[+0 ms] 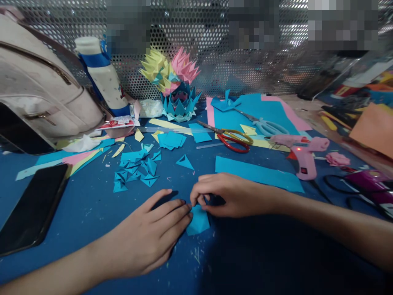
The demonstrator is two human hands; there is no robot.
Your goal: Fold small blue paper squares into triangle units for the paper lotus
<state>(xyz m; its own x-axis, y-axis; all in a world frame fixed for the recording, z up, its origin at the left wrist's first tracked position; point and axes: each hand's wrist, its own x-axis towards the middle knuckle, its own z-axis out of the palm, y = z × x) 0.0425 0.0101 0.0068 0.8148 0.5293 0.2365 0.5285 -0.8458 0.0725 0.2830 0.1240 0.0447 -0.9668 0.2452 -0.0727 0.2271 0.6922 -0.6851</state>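
A small piece of blue paper (198, 223) lies on the table between my hands, its upper part hidden by fingers. My left hand (156, 229) rests palm down with fingers stretched out, their tips touching the paper's left edge. At the paper's top edge, the curled fingers of my right hand (227, 194) pinch it. Just beyond are a single folded blue triangle (185, 162) and a pile of folded blue paper pieces (135, 168). A long blue paper strip (258, 174) lies behind my right hand.
Red-and-yellow-handled scissors (235, 139), light blue scissors (267, 125) and a pink glue gun (305, 153) lie at the right. Paper flowers (181, 104) stand at the back. A phone (33, 205), a bottle (104, 78) and a bag (46, 82) occupy the left.
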